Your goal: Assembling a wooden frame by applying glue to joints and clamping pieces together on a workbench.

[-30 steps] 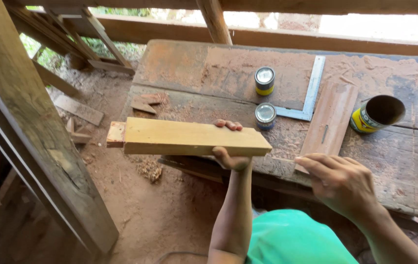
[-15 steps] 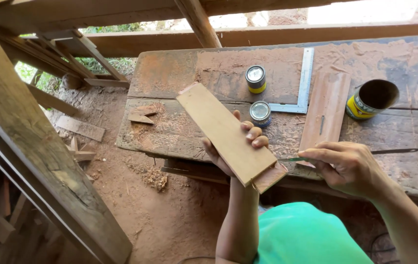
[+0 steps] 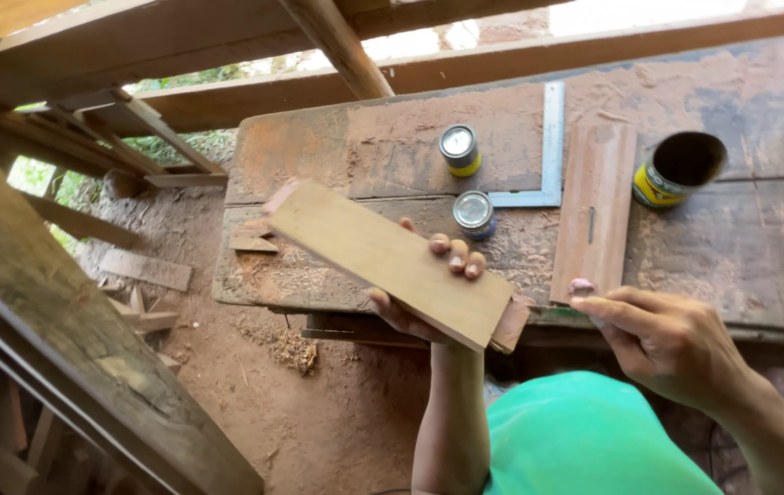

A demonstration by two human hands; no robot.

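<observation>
Dust-coated wooden workbench [image 3: 722, 266] carries a loose board [image 3: 594, 211], open tin [image 3: 681, 170], two closed cans. Left hand [image 3: 429, 293] grips a plank [image 3: 387, 261] above its edge, fingers curled over; risk: plank slips. Right hand [image 3: 667, 339] pinches something unclear.

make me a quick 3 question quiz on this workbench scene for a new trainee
1. Which hand holds the pale board?
2. True or false: the right hand rests on one of the small tins.
3. What stands at the far right of the workbench: A) an open can, B) a hammer, C) a saw?

Key
1. The left hand, which grips the pale board from below with fingertips over its upper edge.
2. False. It is at the near end of the reddish plank, apart from the two closed tins.
3. A, the open can with a yellow band.
</observation>
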